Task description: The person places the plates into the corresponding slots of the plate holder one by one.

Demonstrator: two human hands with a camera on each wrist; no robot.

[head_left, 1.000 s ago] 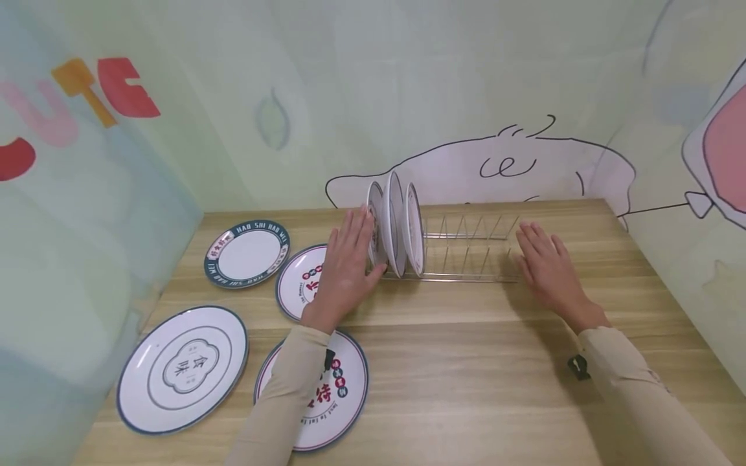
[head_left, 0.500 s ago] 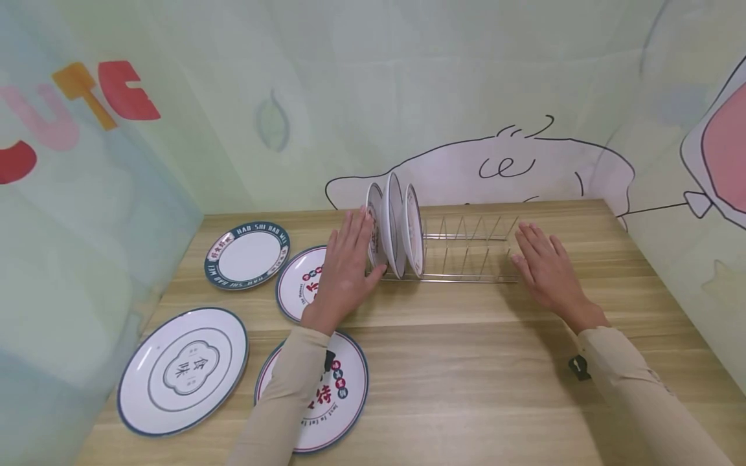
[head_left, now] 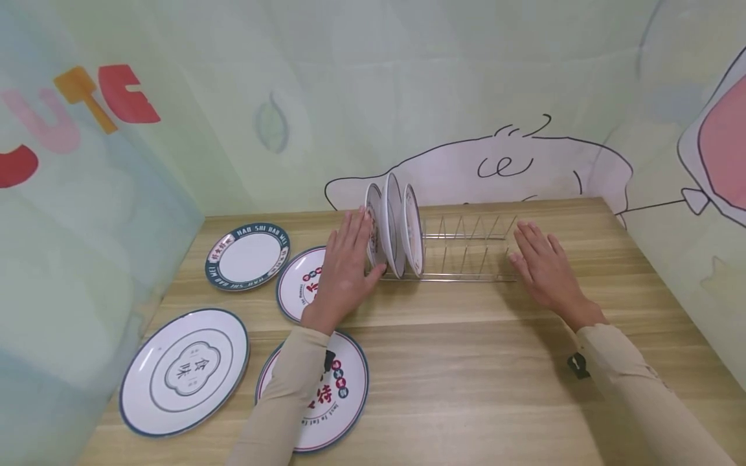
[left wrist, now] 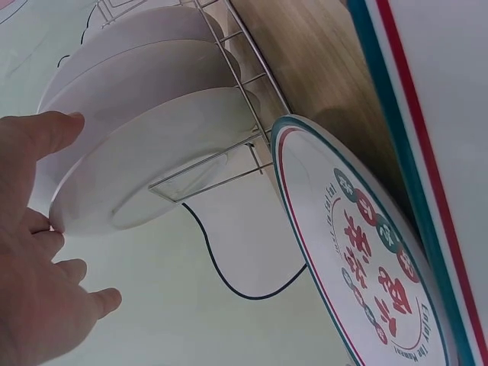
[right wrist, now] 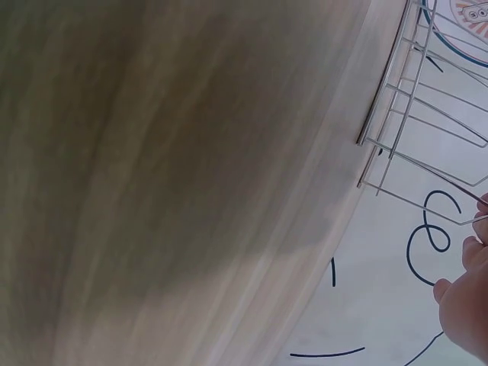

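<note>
Look here, in the left end of the wire rack (head_left: 457, 277): three upright plates (head_left: 392, 223), side by side! Against the outermost one, the left hand (head_left: 344, 265), fingers straight, thumb held out. Over by the rack's right end, the right hand (head_left: 544, 268), fingers stretched too; contact there, hard to tell. Beneath, a wooden table (head_left: 449, 375). Flat on it, off to the left: a teal-banded plate (head_left: 248, 257), a large plate (head_left: 192, 372), a small plate (head_left: 296, 285), and a fourth plate (head_left: 346, 404) partly behind the left sleeve (head_left: 285, 388).

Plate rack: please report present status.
Left hand by leftmost racked plate; right hand by right end of rack. Three plates standing. Left sleeve partly hides one flat plate.
</note>
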